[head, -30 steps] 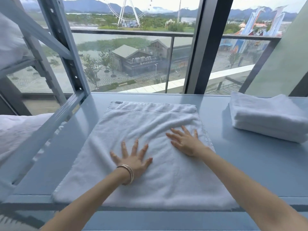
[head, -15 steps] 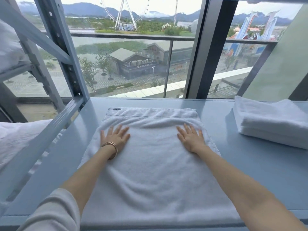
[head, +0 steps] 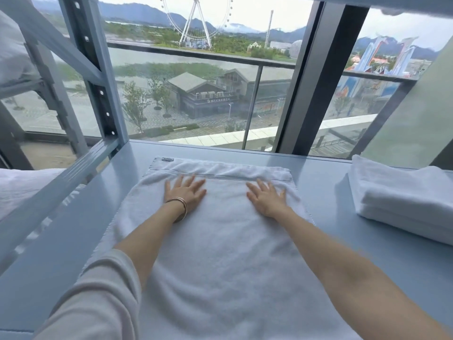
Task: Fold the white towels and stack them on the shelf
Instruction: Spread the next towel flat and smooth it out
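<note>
Terrycloth towel (head: 220,253), rectangular and fluffy, lies under both flat palms; left hand (head: 187,192) and right hand (head: 267,198) press it, fingers straight, hem just beyond fingertips.

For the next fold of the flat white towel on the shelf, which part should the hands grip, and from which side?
Probably the two far corners of the flat towel, pinched from above. It lies spread on the shelf, and the left hand and right hand already press flat near that hemmed far edge, so little reach is needed.

Big window (head: 196,94) behind w/ balcony railing (head: 196,51), Ferris wheel (head: 196,20), grey-roofed bldg (head: 196,92) outside.
</note>
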Available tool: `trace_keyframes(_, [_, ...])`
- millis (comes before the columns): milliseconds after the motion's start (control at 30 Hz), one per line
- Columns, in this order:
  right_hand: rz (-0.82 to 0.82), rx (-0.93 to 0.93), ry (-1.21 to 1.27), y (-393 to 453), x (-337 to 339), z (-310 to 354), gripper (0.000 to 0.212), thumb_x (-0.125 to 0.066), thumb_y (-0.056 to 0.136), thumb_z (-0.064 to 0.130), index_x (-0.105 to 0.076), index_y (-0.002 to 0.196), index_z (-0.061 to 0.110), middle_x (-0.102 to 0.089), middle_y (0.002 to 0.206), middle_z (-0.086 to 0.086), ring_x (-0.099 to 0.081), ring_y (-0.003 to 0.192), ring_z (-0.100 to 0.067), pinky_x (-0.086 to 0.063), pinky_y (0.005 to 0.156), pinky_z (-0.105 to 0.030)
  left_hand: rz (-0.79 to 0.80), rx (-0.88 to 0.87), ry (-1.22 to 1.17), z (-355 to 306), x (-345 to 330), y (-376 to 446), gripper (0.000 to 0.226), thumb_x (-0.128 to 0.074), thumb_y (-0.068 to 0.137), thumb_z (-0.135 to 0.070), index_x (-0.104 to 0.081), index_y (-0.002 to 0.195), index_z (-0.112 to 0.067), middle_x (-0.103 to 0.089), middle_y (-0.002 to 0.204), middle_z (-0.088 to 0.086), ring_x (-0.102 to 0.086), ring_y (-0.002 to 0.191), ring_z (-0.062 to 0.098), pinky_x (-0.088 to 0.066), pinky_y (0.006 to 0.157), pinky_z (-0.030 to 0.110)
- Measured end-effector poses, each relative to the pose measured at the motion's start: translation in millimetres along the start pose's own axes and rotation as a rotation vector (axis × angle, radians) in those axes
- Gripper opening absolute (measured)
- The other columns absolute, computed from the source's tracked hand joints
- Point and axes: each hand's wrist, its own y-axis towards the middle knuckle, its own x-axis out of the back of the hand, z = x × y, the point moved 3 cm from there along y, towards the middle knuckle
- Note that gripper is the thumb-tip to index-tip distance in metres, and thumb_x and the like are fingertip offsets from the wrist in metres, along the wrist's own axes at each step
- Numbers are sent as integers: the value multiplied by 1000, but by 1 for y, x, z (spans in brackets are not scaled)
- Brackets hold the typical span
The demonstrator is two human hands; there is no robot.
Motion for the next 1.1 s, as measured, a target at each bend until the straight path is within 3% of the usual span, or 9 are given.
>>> trace_keyframes(200, [0,-202,-93,5,15,-62,51,-11,99,45,-9,149,34,3,158,3,6,145,-28,5,113,-56,11,322,1,63,12,11,55,-18,93,-59,-14,146,-43,-2,158,-10,2,145,23,0,113,55])
trace_keyframes(300, [-70,13,-136,19,15,-6,50,-15,100,42,-11,149,31,1,158,3,8,145,-26,8,113,-54,-23,111,21,14,8,20,53,-18,95,-55,-14,146,-41,-4,158,-9,3,145,23,3,112,57])
trace_keyframes(367, [-26,160,-79,27,11,40,50,-17,100,43,-9,149,33,2,158,5,7,145,-23,6,113,-53,-24,-83,15,-28,3,24,51,-17,97,-52,-11,147,-41,-3,158,-10,3,145,19,4,114,55])
trace_keyframes(433, [32,186,-45,34,7,65,51,-16,100,45,-8,149,33,3,158,6,6,145,-22,5,113,-54,5,-137,18,-48,-1,31,51,-17,98,-50,-10,147,-40,-1,158,-10,4,145,16,4,114,54])
trace_keyframes(600, [-3,30,-21,49,8,23,50,-14,99,49,-9,148,39,3,158,6,7,145,-22,5,113,-57,-24,91,-33,-2,3,46,53,-18,94,-58,-14,146,-44,1,157,-12,7,145,18,6,112,55])
trace_keyframes(767, [4,-158,-38,40,15,-30,54,-12,99,49,-5,150,30,3,158,0,6,145,-24,5,115,-53,16,336,-5,56,13,34,63,-14,90,-66,-9,147,-40,2,158,-7,6,145,24,3,112,58])
trace_keyframes(867, [-56,-50,-33,14,6,14,60,-17,99,49,-10,150,18,1,158,-5,4,145,-24,4,115,-52,20,207,-9,17,9,5,69,-14,89,-67,-7,149,-34,5,158,-3,9,144,27,5,112,57])
trace_keyframes(1000, [-60,245,8,-67,-33,85,61,-10,96,50,-8,150,21,0,158,-1,5,145,-17,7,115,-48,41,-101,68,-39,-15,-69,58,-16,96,-54,1,148,-34,11,157,-6,13,144,26,7,113,55])
trace_keyframes(1100, [-108,176,-16,-91,-37,53,66,-2,89,53,-7,150,27,0,158,4,5,145,-13,8,115,-45,41,-112,88,-4,-15,-97,55,-15,97,-52,3,147,-39,11,157,-11,12,144,20,7,114,51])
